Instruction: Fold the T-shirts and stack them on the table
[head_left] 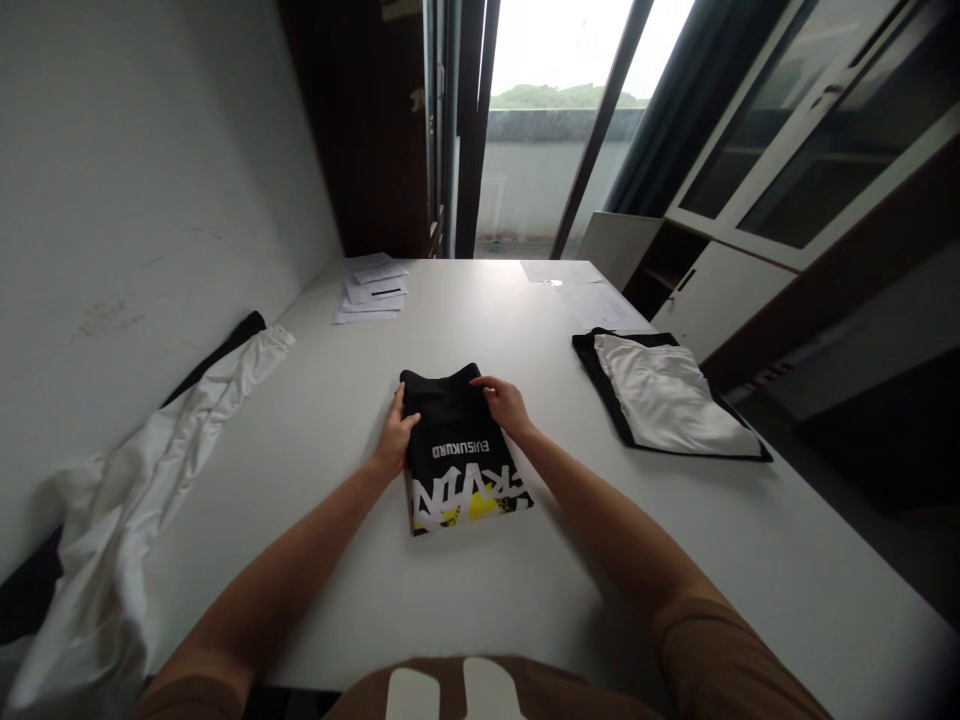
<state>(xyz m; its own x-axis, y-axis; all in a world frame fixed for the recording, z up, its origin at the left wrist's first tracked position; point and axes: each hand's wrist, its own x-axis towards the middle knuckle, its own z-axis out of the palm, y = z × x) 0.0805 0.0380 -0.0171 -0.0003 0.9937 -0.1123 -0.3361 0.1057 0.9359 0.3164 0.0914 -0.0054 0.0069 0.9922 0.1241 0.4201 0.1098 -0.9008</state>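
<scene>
A folded black T-shirt (459, 445) with white and yellow lettering lies in the middle of the white table (525, 580). My left hand (394, 440) grips its left edge near the far corner, fingers curled onto the cloth. My right hand (506, 402) rests on the shirt's far right part, fingers bent and pressing on the fabric. Both forearms reach in from the near edge.
A folded white garment lying on a black one (664, 395) sits to the right. Crumpled white and black clothes (150, 470) lie along the left wall. A stack of papers (373, 288) and loose sheets (574, 285) are at the far end by the window.
</scene>
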